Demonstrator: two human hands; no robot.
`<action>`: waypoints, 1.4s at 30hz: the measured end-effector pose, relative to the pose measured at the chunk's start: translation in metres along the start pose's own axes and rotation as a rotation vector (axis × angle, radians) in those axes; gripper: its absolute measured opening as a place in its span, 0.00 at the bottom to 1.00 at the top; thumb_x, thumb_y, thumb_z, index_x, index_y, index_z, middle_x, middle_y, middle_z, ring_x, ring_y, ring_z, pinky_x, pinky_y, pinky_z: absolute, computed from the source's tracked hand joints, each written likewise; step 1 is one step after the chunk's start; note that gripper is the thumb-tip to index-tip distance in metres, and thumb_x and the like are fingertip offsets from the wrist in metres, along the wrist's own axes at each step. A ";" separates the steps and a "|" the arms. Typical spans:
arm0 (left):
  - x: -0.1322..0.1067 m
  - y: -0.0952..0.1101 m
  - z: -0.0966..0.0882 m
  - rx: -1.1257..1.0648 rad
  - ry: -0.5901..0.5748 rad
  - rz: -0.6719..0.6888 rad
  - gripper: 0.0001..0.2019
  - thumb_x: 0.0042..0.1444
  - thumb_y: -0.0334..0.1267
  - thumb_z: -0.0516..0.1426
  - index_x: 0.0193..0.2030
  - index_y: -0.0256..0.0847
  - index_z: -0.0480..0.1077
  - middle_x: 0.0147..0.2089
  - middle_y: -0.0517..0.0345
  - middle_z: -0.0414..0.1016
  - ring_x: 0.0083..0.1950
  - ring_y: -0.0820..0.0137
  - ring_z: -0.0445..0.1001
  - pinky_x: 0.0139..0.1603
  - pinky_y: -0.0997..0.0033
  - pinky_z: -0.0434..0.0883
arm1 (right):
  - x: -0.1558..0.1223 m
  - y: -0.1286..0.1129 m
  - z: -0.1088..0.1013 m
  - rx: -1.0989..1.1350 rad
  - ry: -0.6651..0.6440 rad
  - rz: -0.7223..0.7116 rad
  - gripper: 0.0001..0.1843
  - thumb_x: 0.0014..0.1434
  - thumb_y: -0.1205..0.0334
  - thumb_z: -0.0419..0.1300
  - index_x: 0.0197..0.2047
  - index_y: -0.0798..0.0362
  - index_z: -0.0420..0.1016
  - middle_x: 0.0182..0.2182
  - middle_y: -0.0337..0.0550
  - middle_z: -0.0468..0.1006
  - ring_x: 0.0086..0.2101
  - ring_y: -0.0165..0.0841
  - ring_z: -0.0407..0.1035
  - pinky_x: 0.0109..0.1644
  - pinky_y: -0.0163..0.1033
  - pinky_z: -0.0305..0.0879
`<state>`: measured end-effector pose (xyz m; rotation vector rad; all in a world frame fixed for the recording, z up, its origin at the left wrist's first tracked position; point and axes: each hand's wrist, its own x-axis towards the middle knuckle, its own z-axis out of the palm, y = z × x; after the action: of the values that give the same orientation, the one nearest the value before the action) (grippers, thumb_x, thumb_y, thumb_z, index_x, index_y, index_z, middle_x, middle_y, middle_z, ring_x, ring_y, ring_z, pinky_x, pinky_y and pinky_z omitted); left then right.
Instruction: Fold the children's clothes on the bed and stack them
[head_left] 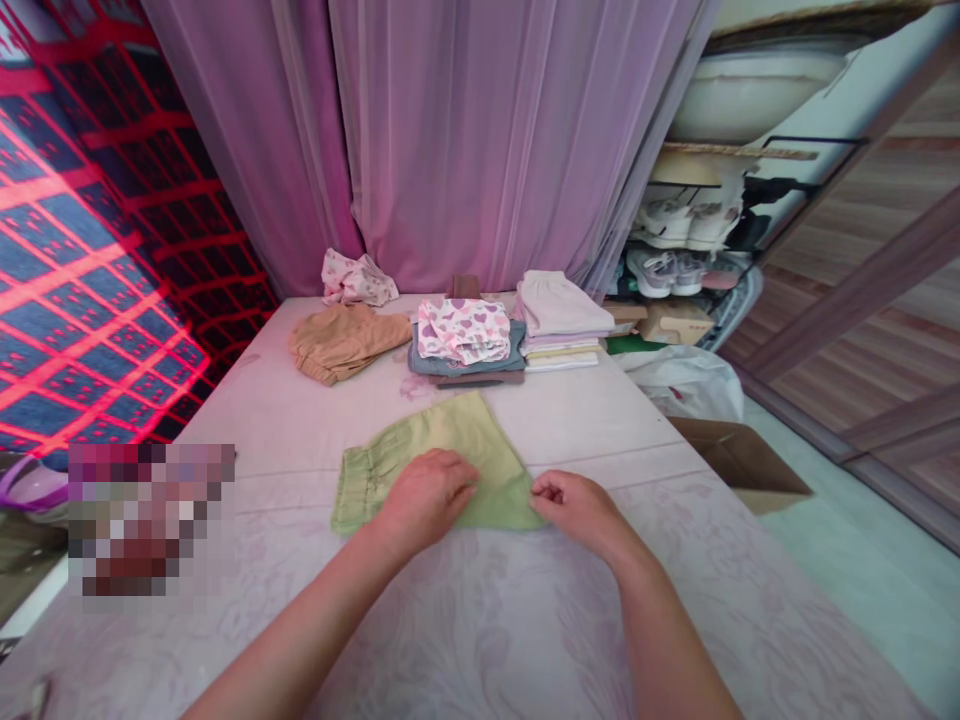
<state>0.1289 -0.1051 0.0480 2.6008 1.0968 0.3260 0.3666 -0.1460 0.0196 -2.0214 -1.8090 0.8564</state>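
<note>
A pair of light green shorts lies folded on the pale cloth-covered table in front of me. My left hand rests flat on the middle of the shorts, fingers stretched out. My right hand pinches the near right corner of the green fabric, fingers curled together.
Farther back lie tan shorts, a crumpled white patterned garment, a stack topped by a heart-print piece and a stack of pale folded clothes. Pink curtains hang behind. A cardboard box, a plastic bag and a shoe rack stand right.
</note>
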 end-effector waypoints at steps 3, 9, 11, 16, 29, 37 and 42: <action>0.040 0.008 0.008 0.096 -0.085 0.093 0.16 0.61 0.35 0.51 0.54 0.44 0.71 0.59 0.53 0.71 0.60 0.60 0.66 0.59 0.58 0.64 | 0.002 0.004 0.004 0.036 0.028 -0.094 0.06 0.50 0.65 0.56 0.29 0.50 0.76 0.29 0.38 0.76 0.29 0.30 0.67 0.33 0.34 0.59; 0.094 0.013 0.012 0.174 -0.441 0.158 0.23 0.58 0.42 0.56 0.62 0.50 0.63 0.71 0.50 0.53 0.72 0.53 0.46 0.67 0.43 0.46 | -0.002 0.009 0.000 0.199 -0.022 -0.271 0.06 0.49 0.67 0.56 0.28 0.51 0.75 0.32 0.39 0.74 0.32 0.30 0.68 0.38 0.34 0.62; 0.099 0.014 0.010 0.174 -0.484 0.187 0.19 0.57 0.40 0.57 0.57 0.51 0.68 0.70 0.52 0.54 0.72 0.54 0.46 0.67 0.42 0.44 | -0.003 0.011 -0.003 0.278 -0.049 -0.317 0.06 0.49 0.67 0.56 0.28 0.51 0.75 0.34 0.40 0.75 0.34 0.30 0.69 0.39 0.34 0.63; 0.095 0.011 0.008 0.113 -0.364 0.252 0.08 0.54 0.29 0.55 0.38 0.44 0.72 0.52 0.57 0.75 0.67 0.59 0.57 0.67 0.44 0.45 | -0.003 0.023 -0.007 0.332 0.027 -0.156 0.09 0.50 0.65 0.57 0.35 0.52 0.76 0.36 0.41 0.77 0.35 0.32 0.70 0.41 0.37 0.65; 0.049 -0.002 -0.011 0.050 -0.163 0.319 0.05 0.54 0.30 0.54 0.34 0.44 0.68 0.39 0.59 0.76 0.59 0.61 0.67 0.68 0.46 0.42 | -0.008 0.012 -0.005 0.282 -0.056 -0.118 0.21 0.48 0.62 0.64 0.48 0.50 0.75 0.33 0.38 0.78 0.33 0.31 0.70 0.38 0.35 0.66; 0.059 0.004 -0.001 0.039 -0.188 0.277 0.25 0.53 0.36 0.58 0.59 0.44 0.64 0.68 0.46 0.57 0.70 0.55 0.51 0.69 0.42 0.41 | -0.012 -0.004 -0.001 0.466 -0.018 -0.313 0.26 0.51 0.72 0.54 0.54 0.49 0.69 0.44 0.43 0.79 0.45 0.34 0.73 0.50 0.40 0.67; 0.059 0.006 -0.008 -0.015 -0.269 0.273 0.15 0.51 0.37 0.60 0.47 0.49 0.73 0.63 0.56 0.67 0.71 0.53 0.50 0.68 0.37 0.36 | -0.008 -0.005 0.003 0.473 0.101 -0.291 0.21 0.52 0.69 0.55 0.51 0.48 0.70 0.40 0.41 0.80 0.40 0.32 0.73 0.46 0.38 0.67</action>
<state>0.1707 -0.0651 0.0635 2.6834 0.6495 0.0380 0.3610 -0.1535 0.0219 -1.4428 -1.6040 0.9611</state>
